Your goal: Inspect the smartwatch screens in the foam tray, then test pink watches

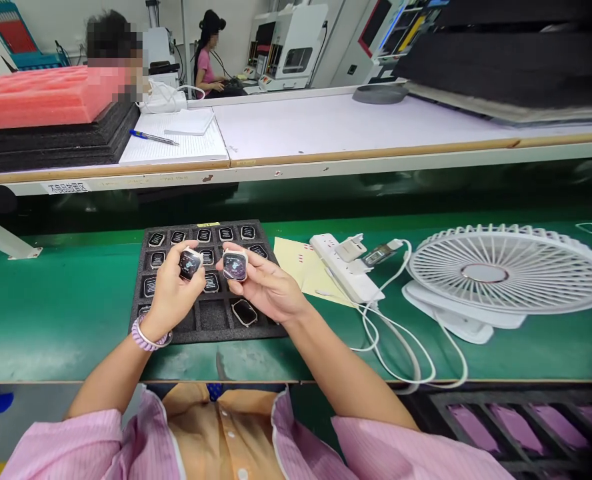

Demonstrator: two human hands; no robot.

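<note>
My left hand [172, 293] is closed around a small square watch body [190, 264] with a white case and dark screen. My right hand [266, 288] grips a second watch body [235, 265] of the same kind, screen facing me. Both are held side by side above a black foam tray [211, 313] on the green belt. Several more watch bodies sit in the tray's pockets, and one [245, 311] lies loose near its front right. A beaded bracelet [146, 337] circles my left wrist.
Right of the tray lie a yellow sheet [301, 267], a white power strip [346, 270] with plugs and cables, and a white desk fan [506, 270] tilted face up. Beyond the belt, a white bench holds a notebook, pen and foam stacks. Two other people sit at the back.
</note>
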